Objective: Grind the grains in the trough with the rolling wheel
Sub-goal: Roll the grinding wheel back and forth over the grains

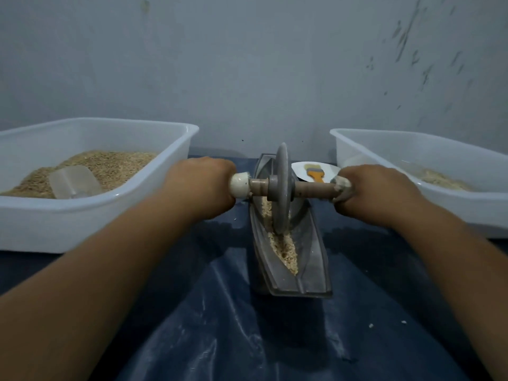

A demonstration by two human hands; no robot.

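While the grey disc-shaped rolling wheel (pixel 281 188) stands upright in the long grey boat-shaped trough (pixel 288 243), roughly at its middle, the wooden axle (pixel 310 189) through its hub is held at both ends. In the head view, the left hand (pixel 203 185) is seen curled round the white-capped end of the axle, and the right hand (pixel 376 193) is wrapped round the opposite end; the fingers of both are clamped on the handle, though their tips are hidden beneath.

The step is judged best done with even downward pressure from both hands, so that the wheel is kept vertical and is rolled along the groove without tipping against a wall. The pale, partly crushed grains (pixel 284 248) lie in the trough's channel, mostly nearer than the wheel.

To the left, a white plastic tub (pixel 96 213) is heaped with brown grain, in which a clear scoop (pixel 74 181) is resting. To the right, a second white tub (pixel 439 210) holds a small, paler heap. Between wheel and right tub, an orange-handled brush (pixel 316 173) is lying on a white plate (pixel 299 167).
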